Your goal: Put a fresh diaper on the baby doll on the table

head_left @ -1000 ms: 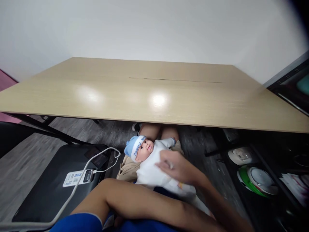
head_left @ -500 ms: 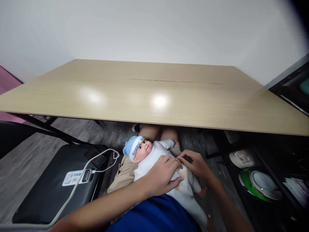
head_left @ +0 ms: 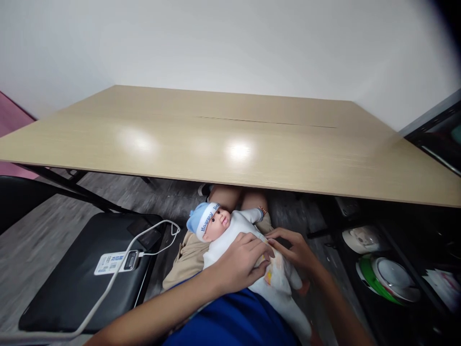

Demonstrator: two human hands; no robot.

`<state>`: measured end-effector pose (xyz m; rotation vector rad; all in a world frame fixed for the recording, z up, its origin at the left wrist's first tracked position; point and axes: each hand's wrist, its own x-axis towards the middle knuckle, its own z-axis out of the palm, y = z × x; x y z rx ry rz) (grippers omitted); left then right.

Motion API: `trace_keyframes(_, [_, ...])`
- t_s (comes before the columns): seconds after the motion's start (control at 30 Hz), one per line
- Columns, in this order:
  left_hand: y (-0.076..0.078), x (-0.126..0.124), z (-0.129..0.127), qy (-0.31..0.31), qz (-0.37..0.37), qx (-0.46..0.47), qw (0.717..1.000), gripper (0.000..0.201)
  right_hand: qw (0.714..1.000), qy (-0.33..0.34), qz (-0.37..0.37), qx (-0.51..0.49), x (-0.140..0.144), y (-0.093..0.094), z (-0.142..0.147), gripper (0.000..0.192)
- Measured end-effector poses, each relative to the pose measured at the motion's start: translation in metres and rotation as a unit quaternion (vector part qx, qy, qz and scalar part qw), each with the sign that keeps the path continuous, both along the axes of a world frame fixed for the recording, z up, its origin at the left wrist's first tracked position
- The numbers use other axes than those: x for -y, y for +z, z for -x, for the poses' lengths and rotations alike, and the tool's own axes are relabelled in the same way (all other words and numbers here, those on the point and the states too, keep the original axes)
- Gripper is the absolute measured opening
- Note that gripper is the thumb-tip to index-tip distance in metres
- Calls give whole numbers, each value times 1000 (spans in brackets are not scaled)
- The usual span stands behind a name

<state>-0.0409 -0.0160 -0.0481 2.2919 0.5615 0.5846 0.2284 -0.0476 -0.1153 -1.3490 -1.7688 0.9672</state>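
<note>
A baby doll in a white suit and a blue cap lies on my lap, head to the left, below the table's front edge. My left hand rests on the doll's belly, its fingers curled onto the white cloth. My right hand meets it from the right, fingertips pinching at the suit near the doll's middle. The doll's legs run down to the lower right. Whether either hand grips the cloth firmly is hard to tell.
A long pale wooden table spans the view. To my left stands a black chair seat with a power bank and white cable. At right, dark shelves hold a green-rimmed bowl and a white item.
One second ago only my right hand lay on the doll's chest, with my left arm crossing low. My left hand then came onto the belly; both hands now meet at the suit.
</note>
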Motion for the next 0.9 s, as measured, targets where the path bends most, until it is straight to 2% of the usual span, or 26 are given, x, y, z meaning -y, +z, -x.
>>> trace_keyframes(0.3, [1, -2, 4, -34, 23, 30, 999, 16, 997, -57, -48, 38, -9, -15, -4, 26])
trace_keyframes(0.47, [7, -2, 11, -74, 74, 93, 990, 14, 996, -84, 16, 24, -16, -18, -7, 37])
trace_keyframes(0.6, [11, 3, 18, -131, 139, 111, 975, 15, 997, -30, 71, -21, -15, -14, -3, 44])
trace_keyframes(0.7, [11, 8, 24, -174, 166, 115, 964, 15, 998, -15, 63, -24, -13, -12, 2, 43])
trace_keyframes(0.9, [9, 16, 34, -231, 167, 127, 950, 11, 996, -83, 19, 17, -21, -19, 1, 35])
